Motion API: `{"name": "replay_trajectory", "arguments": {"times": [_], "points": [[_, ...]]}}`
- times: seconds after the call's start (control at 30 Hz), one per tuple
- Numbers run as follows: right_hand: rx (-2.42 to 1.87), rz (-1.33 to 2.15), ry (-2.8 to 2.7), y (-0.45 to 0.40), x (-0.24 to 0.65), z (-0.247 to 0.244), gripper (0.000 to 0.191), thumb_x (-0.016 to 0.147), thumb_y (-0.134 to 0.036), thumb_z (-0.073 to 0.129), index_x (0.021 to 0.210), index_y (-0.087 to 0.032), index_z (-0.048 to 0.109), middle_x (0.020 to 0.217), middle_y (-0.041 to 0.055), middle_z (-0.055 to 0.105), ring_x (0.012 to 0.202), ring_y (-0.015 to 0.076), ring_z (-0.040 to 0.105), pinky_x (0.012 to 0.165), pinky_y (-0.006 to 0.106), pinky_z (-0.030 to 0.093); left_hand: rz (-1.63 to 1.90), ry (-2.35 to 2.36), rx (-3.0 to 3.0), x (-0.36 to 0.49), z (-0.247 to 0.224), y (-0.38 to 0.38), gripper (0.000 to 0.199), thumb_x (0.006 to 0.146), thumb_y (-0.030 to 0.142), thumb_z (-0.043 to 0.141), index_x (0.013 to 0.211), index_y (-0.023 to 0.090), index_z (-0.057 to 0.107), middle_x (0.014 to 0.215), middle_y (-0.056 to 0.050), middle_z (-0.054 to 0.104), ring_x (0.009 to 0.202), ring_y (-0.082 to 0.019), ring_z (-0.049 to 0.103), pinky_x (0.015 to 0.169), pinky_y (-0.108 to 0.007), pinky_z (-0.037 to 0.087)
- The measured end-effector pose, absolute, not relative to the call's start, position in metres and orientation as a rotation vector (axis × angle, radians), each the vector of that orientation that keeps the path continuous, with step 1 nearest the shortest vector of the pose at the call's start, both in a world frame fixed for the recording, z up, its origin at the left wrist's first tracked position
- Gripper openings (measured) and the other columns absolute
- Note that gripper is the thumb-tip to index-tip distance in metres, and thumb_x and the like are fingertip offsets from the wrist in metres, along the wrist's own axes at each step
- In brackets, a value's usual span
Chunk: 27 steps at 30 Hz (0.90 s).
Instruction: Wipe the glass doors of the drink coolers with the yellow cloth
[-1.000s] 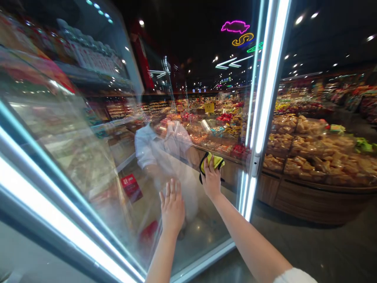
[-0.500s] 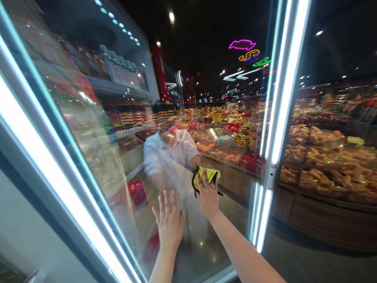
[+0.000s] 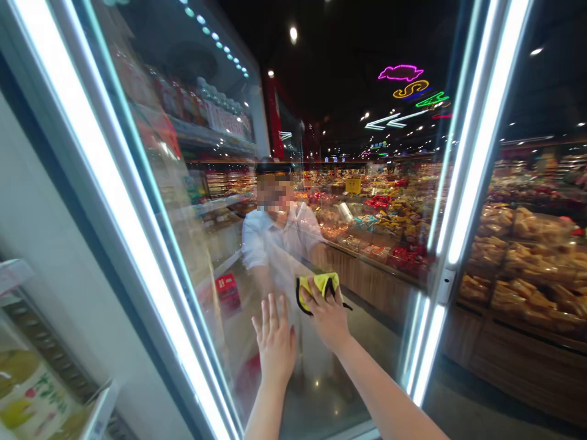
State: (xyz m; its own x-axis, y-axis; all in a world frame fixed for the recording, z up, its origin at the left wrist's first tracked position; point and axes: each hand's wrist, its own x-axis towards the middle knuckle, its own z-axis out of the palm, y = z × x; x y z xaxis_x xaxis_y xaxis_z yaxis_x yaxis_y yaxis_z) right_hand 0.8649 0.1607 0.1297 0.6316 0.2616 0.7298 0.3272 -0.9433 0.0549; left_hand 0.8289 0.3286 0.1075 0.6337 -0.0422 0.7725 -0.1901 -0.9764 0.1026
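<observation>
My left hand [image 3: 277, 348] rests against the glass door [image 3: 367, 342], its palm toward the pane and its fingers stretched out. To the right of it, my right hand [image 3: 329, 321] presses a yellow cleaning cloth [image 3: 331, 282] with black edging onto the same pane. The fingers lie spread over the cloth, and part of it is hidden under them. A person in a white shirt [image 3: 261, 238] shows in the glass beyond my hands, apparently as a reflection.
Bright light strips [image 3: 114, 177] run along the left of the door and the right frame [image 3: 444, 287]. Shelves with packaged goods [image 3: 32, 397] stand at lower left. Wooden counters [image 3: 513, 348] heaped with bagged food [image 3: 527, 293] lie beyond the door at right.
My view has swung left, bringing the lower-left shelf into sight. My right hand and the cloth have slid left and slightly down across the pane, nearer my left hand, which stays flat.
</observation>
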Motion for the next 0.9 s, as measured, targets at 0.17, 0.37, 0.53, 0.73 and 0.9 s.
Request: {"name": "replay_trajectory", "arguments": {"times": [0.17, 0.37, 0.53, 0.73, 0.9], "points": [[-2.78, -1.178, -0.577, 0.154, 0.858, 0.121, 0.074, 0.09, -0.015, 0.059, 0.157, -0.038, 0.039, 0.164, 0.003, 0.039, 0.126, 0.0336, 0.06, 0.121, 0.063, 0.026, 1.248, -0.052, 2.63, 0.825, 0.107, 0.345, 0.087, 0.097, 0.017, 0.051, 0.163, 0.023, -0.006, 0.171, -0.019, 0.011, 0.158, -0.036, 0.01, 0.123, -0.067, 0.02], [-2.713, -1.224, -0.452, 0.204, 0.862, 0.158, 0.072, 0.091, -0.02, 0.059, 0.159, -0.031, 0.038, 0.169, 0.0066, 0.028, 0.131, 0.0415, 0.055, 0.118, 0.07, 0.023, 1.234, 0.092, 2.592, 0.823, 0.108, 0.364, 0.095, 0.097, 0.031, 0.059, 0.163, 0.02, -0.009, 0.171, -0.022, 0.005, 0.158, -0.037, 0.002, 0.123, -0.069, 0.016], [-2.69, -1.131, -0.91, 0.203, 0.856, 0.134, 0.074, 0.095, -0.012, 0.048, 0.16, -0.042, 0.03, 0.164, -0.0037, 0.039, 0.136, 0.0317, 0.052, 0.124, 0.064, 0.017, 1.195, 0.138, 2.589, 0.82, 0.099, 0.376, 0.103, 0.092, 0.027, 0.064, 0.163, 0.021, -0.011, 0.171, -0.022, 0.004, 0.158, -0.038, -0.001, 0.122, -0.069, 0.016], [-2.655, -1.146, -0.651, 0.238, 0.861, 0.165, 0.075, 0.093, -0.017, 0.05, 0.162, -0.035, 0.027, 0.168, 0.0036, 0.028, 0.136, 0.0401, 0.052, 0.121, 0.071, 0.014, 1.139, 0.184, 2.557, 0.816, 0.087, 0.387, 0.106, 0.09, 0.022, 0.066, 0.163, 0.024, -0.011, 0.172, -0.021, -0.001, 0.158, -0.038, -0.004, 0.122, -0.069, 0.018], [-2.602, -1.143, -1.017, 0.266, 0.86, 0.154, 0.072, 0.098, -0.017, 0.043, 0.163, -0.039, 0.02, 0.167, -0.0009, 0.033, 0.143, 0.0306, 0.046, 0.125, 0.063, 0.016, 1.14, 0.166, 2.529, 0.819, 0.079, 0.393, 0.107, 0.09, 0.019, 0.065, 0.163, 0.022, -0.013, 0.171, -0.022, 0.007, 0.158, -0.036, -0.001, 0.123, -0.067, 0.018]]}}
